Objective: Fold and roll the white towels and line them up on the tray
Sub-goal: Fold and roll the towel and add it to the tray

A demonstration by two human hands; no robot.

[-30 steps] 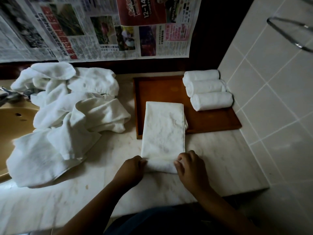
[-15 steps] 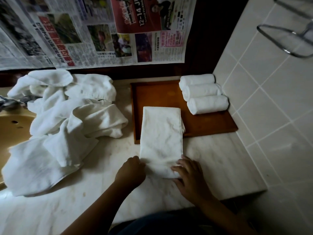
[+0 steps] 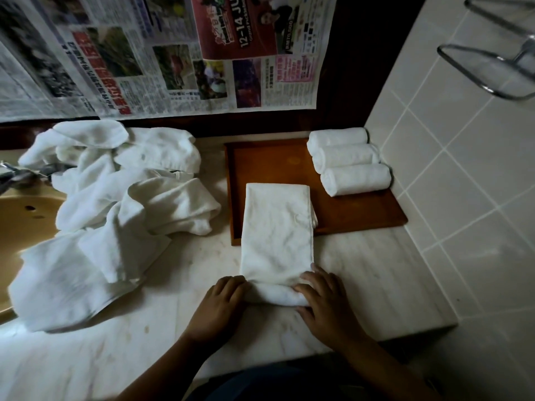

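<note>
A folded white towel (image 3: 278, 230) lies as a long strip on the marble counter, its far end over the front edge of the brown wooden tray (image 3: 266, 160). Its near end is rolled into a short roll. My left hand (image 3: 223, 305) grips the roll's left end with curled fingers. My right hand (image 3: 321, 299) curls over its right end, fingers on top. Three rolled white towels (image 3: 347, 160) lie side by side at the tray's back right.
A heap of loose white towels (image 3: 115, 204) covers the counter's left, beside a beige sink (image 3: 17, 224) and tap (image 3: 17, 172). Newspaper (image 3: 162, 53) hangs on the back wall. A tiled wall (image 3: 463, 183) and a metal rack (image 3: 492, 70) stand to the right.
The near end of the folded towel has gone from a small turned-up edge to a thicker roll. Both hands have shifted slightly forward with it.
</note>
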